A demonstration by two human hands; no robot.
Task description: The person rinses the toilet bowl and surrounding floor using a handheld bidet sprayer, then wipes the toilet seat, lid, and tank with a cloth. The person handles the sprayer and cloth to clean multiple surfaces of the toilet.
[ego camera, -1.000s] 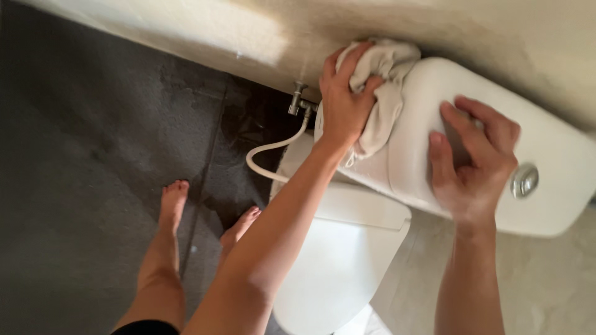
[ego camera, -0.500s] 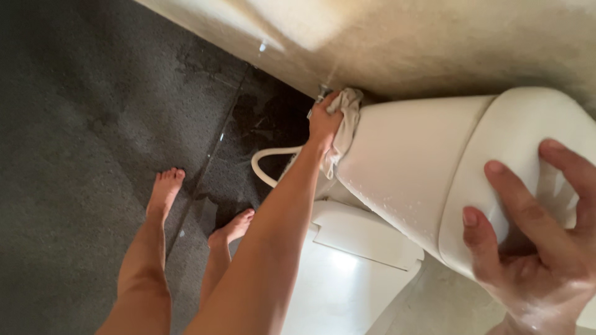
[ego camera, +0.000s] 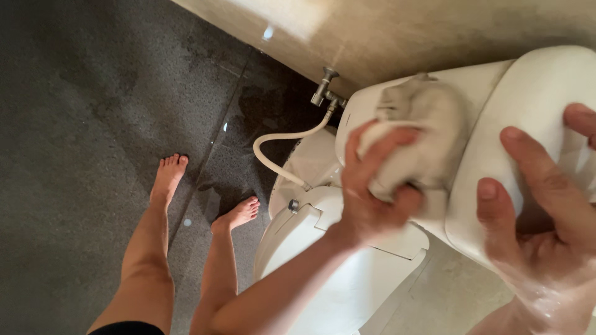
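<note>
The left hand [ego camera: 372, 205] is closed around a soft, crumpled, off-white cleaning cloth [ego camera: 422, 139] and presses it on the side of the white ceramic toilet tank [ego camera: 379, 105]. The cloth is bunched into a thick lump; thumb and fingers wrap it from below and from the front. It looks light and limp, probably damp, so it will take the shape of any surface and will not slip much. The best hold is around the whole bundle, as the hand has it now, with the loose folds kept inside the palm.

The right hand [ego camera: 546, 236] lies open and spread on the smooth white tank lid [ego camera: 540, 87], to the right of the cloth, fingers apart; it clamps nothing. Its skin looks shiny and wet. The lid is glazed, hard and rounded at the edges. I judge it heavy, brittle and slippery when wet, so it wants a flat, firm palm.

Left of the tank, a small metal angle valve [ego camera: 325, 87] comes out of the beige wall [ego camera: 434, 31], and a white flexible hose [ego camera: 279, 155] curves down from it. In front of the tank is the closed white plastic toilet seat cover [ego camera: 335, 273]. Further left of the tank, two bare feet [ego camera: 167, 180] stand on the dark grey, rough stone floor [ego camera: 81, 124], which has wet patches.
</note>
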